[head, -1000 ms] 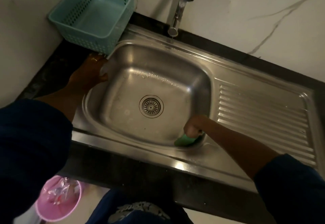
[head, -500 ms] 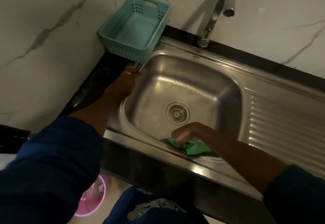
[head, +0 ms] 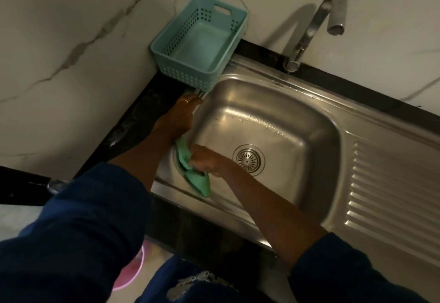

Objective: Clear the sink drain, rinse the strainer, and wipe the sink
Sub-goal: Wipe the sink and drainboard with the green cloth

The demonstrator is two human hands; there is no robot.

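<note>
sink (head: 273, 102) wall: right hand (head: 206, 161) presses green cloth (head: 190, 171).

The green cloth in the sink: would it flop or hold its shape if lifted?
Probably floppy: the green cloth bunches and folds under the right hand. Likely light, since it crumples so easily. It may cling a little, as the sink shows droplets.

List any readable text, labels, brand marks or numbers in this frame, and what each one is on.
None can be read in the head view.
No label, brand or number shows on the teal basket, faucet, sink, strainer or green cloth.
The pale patch on the dark clothing at the bottom edge may be a print; it is too blurred to read.
</note>
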